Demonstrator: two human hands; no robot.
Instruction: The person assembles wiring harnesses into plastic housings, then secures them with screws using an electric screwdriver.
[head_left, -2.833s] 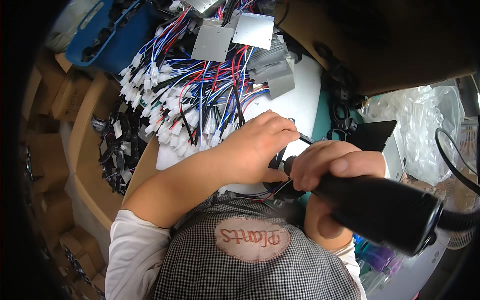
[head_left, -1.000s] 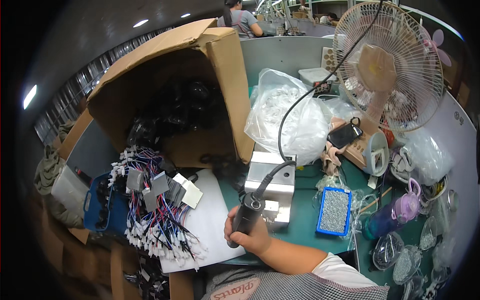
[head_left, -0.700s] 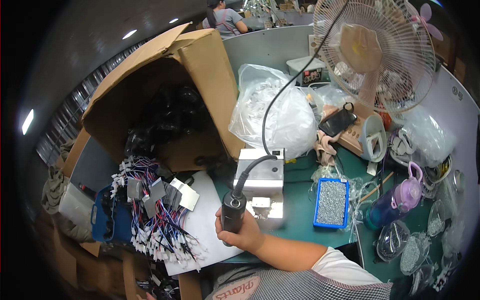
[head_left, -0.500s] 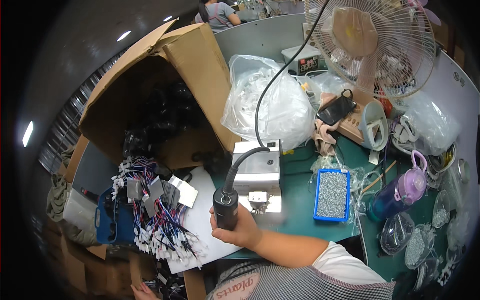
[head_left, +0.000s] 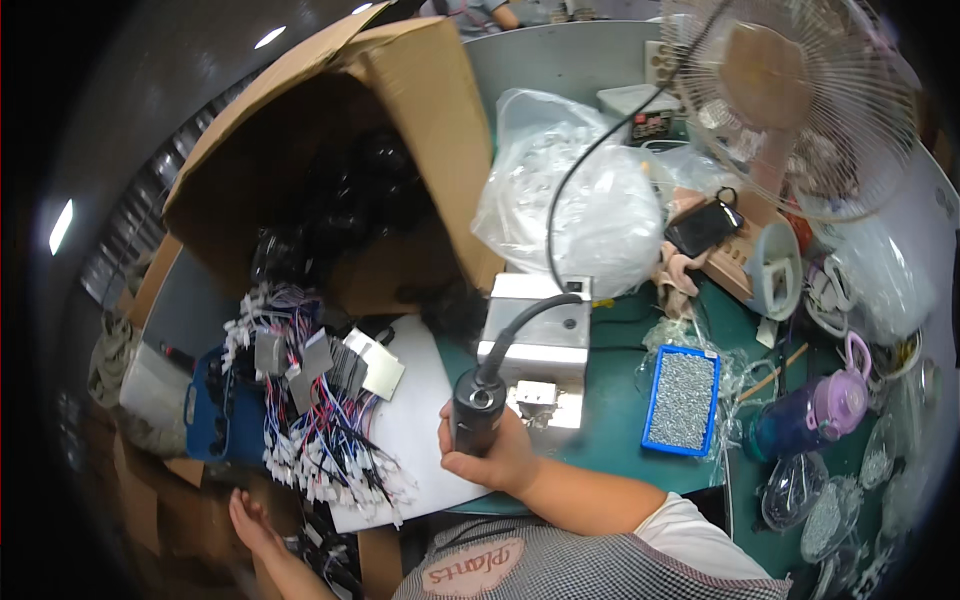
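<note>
My right hand (head_left: 508, 462) is wrapped around a black electric screwdriver (head_left: 477, 412), held upright with its cable rising from the top. Just behind it stands a metal box-shaped machine (head_left: 536, 330) with a small lit metal fixture (head_left: 538, 397) at its front. The screwdriver's lower end is hidden by my fingers. At the lower left, my left hand (head_left: 258, 522) is off the table edge with nothing visible in it, fingers stretched out. Near it, a bundle of wire harnesses (head_left: 325, 440) with white connectors lies on a white sheet (head_left: 420, 455).
A large cardboard box (head_left: 435, 130) with black wrapped items stands at the back left. A clear plastic bag (head_left: 575, 205), a desk fan (head_left: 765, 90) and a phone (head_left: 704, 228) are behind. A blue tray (head_left: 681, 400) of small screws and a purple bottle (head_left: 812, 408) sit to the right.
My left hand has come up from the lower edge, and more of its forearm shows. My right hand still grips the screwdriver by the fixture. The view has shifted slightly.
</note>
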